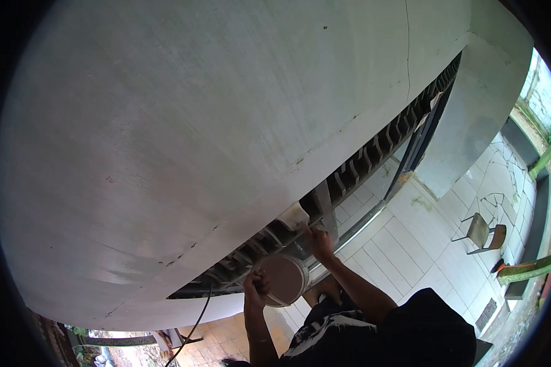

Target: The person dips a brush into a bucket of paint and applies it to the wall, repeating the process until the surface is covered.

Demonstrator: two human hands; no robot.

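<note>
My left hand (pixel 257 286) is closed on the rim of a round paint bucket (pixel 281 278), whose face is a flat grey-brown disc. Up and to the right, my right hand (pixel 320 243) is closed on what looks like a wide paintbrush (pixel 294 216). Its pale, broad end touches the lower edge of the large pale wall (pixel 183 140), beside a dark slatted opening. Blur and the fingers hide the brush handle. Faint streaks and small chips mark the wall surface.
A dark slatted grille (pixel 373 150) runs diagonally under the wall edge. Below lies a tiled floor (pixel 398 244) with a chair (pixel 480 232) at the right. A black cable (pixel 196 327) hangs at the lower left. A thin crack (pixel 408 55) runs down the upper wall.
</note>
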